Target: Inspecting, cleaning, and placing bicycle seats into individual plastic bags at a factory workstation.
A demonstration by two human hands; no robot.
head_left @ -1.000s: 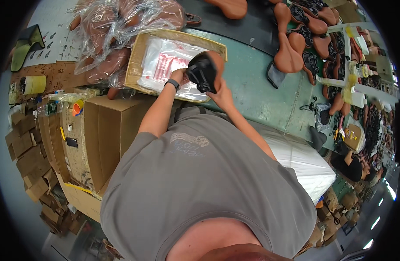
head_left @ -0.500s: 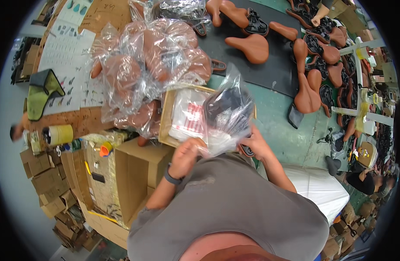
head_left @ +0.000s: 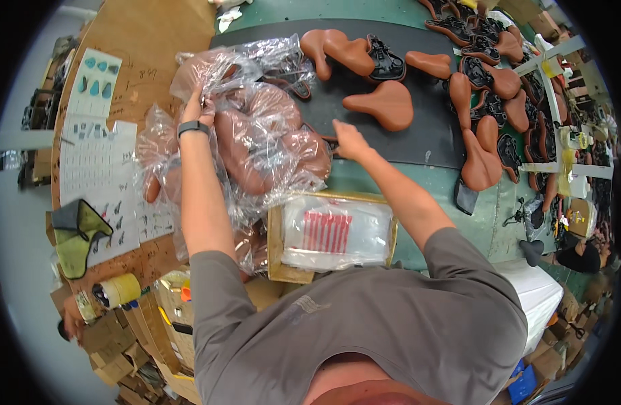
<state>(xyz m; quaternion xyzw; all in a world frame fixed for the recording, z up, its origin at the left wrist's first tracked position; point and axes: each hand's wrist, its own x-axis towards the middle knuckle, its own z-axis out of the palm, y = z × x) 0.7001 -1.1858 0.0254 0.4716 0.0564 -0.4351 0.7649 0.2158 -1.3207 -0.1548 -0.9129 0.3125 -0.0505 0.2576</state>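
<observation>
On the left of the table, several brown bicycle saddles in clear plastic bags (head_left: 256,152) lie heaped together. My left hand (head_left: 198,111) reaches to the far left of this heap, its fingers bent against a bagged saddle (head_left: 201,67); the fingertips are partly covered. My right hand (head_left: 353,142) is by the heap's right edge, thumb and forefinger apart, beside a dark saddle end that sticks out of a bag. Close to my body stands an open carton (head_left: 275,243) with a stack of clear plastic bags (head_left: 330,233) printed in red.
Unbagged brown saddles (head_left: 384,104) lie on a black mat (head_left: 418,145), with more saddles crowded at the right. Pinned-up sheets (head_left: 97,162), a green-and-black cloth-like piece (head_left: 81,239) and a yellow tape roll (head_left: 121,290) are on the left. Cardboard boxes (head_left: 114,347) are piled below.
Both hands have left the carton, where they held a bagged dark saddle, and stretched forward to the heap. The carton now shows only its bags; I cannot single that saddle out.
</observation>
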